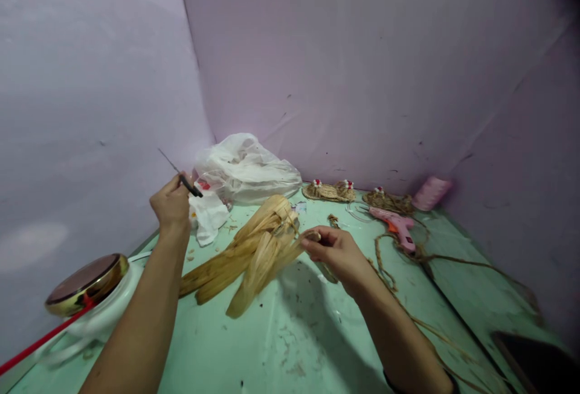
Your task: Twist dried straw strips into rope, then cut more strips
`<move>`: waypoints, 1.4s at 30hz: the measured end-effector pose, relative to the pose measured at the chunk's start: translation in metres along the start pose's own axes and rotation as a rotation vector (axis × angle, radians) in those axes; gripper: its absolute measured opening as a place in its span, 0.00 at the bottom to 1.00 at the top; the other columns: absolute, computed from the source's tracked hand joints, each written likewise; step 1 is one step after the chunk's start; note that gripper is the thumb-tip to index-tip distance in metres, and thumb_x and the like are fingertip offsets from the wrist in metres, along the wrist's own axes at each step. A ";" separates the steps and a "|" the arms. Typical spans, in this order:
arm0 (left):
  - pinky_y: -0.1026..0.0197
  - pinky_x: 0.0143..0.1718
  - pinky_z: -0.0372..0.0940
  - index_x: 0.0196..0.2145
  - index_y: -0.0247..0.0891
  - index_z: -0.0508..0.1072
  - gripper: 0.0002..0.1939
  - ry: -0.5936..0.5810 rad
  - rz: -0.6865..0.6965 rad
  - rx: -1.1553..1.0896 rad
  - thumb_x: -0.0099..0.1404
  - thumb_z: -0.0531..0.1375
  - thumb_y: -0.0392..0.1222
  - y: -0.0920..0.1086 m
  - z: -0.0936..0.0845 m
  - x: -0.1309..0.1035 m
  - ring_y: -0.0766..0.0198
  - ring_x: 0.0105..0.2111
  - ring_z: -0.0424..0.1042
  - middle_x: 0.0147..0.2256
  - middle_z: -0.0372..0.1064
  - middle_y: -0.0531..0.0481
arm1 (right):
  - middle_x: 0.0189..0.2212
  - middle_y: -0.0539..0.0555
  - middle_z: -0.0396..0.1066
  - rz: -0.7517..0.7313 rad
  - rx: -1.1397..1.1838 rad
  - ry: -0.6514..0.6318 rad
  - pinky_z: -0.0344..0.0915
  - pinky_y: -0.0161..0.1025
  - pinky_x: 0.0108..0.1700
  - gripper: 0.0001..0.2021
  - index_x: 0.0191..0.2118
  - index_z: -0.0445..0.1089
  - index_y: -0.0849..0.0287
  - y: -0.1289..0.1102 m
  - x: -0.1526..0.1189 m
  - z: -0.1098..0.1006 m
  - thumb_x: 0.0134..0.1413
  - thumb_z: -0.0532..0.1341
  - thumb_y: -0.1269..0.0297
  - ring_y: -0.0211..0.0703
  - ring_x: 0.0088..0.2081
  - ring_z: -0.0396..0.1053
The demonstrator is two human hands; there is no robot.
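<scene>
My left hand (172,200) is raised over the left side of the green table (281,345), its fingers wrapped round scissors (189,185) with dark handles, blades pointing up and left. My right hand (333,252) pinches the end of a pale dried leaf strip (287,252) near the middle. Beside and behind that strip, a bundle of yellowish-brown dried leaves (231,261) lies on the table. A flat piece hangs below my right fingers, partly hidden.
At the back are a white plastic bag (254,170) and woven slippers (330,191). A pink glue gun (396,225), pink thread spool (432,193) and brown cord (385,273) lie right. A gold-rimmed round object (88,285) rests at left; a dark object (534,361) lies front right.
</scene>
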State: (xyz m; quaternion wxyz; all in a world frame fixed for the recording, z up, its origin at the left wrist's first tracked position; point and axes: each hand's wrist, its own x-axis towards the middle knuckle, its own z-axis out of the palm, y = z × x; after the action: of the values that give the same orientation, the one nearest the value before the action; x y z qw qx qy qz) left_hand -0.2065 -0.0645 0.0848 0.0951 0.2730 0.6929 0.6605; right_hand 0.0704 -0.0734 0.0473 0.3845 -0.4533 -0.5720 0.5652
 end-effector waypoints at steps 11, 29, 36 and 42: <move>0.70 0.18 0.56 0.39 0.33 0.65 0.20 -0.880 -0.361 -0.373 0.46 0.61 0.38 0.015 0.028 -0.101 0.68 0.20 0.66 0.21 0.69 0.50 | 0.18 0.44 0.60 0.075 0.539 0.048 0.65 0.36 0.30 0.13 0.26 0.63 0.60 0.005 -0.010 -0.004 0.36 0.64 0.58 0.31 0.20 0.59; 0.70 0.12 0.50 0.30 0.36 0.65 0.17 -1.127 -0.381 0.104 0.48 0.58 0.52 -0.050 0.040 -0.128 0.72 0.12 0.56 0.15 0.61 0.56 | 0.12 0.42 0.52 0.355 0.264 0.227 0.40 0.27 0.13 0.16 0.23 0.62 0.62 0.064 -0.059 -0.004 0.40 0.60 0.51 0.26 0.12 0.45; 0.68 0.18 0.53 0.32 0.40 0.72 0.13 -1.364 0.070 0.382 0.47 0.60 0.45 -0.030 0.014 -0.169 0.69 0.17 0.58 0.17 0.61 0.56 | 0.10 0.42 0.50 0.330 0.252 0.231 0.39 0.28 0.14 0.17 0.19 0.59 0.61 0.063 -0.063 -0.010 0.42 0.58 0.51 0.26 0.11 0.44; 0.65 0.26 0.59 0.35 0.46 0.73 0.14 -1.310 0.328 0.501 0.47 0.59 0.45 -0.025 0.011 -0.165 0.64 0.23 0.65 0.26 0.70 0.53 | 0.14 0.45 0.56 0.275 0.137 0.215 0.46 0.29 0.16 0.16 0.21 0.60 0.61 0.064 -0.063 -0.014 0.47 0.54 0.53 0.28 0.14 0.49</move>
State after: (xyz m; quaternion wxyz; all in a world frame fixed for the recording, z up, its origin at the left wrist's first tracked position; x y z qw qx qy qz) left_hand -0.0695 -0.1374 0.0216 0.3255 0.7272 0.5744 0.1881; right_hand 0.1080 -0.1329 -0.0108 0.3926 -0.5577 -0.4204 0.5985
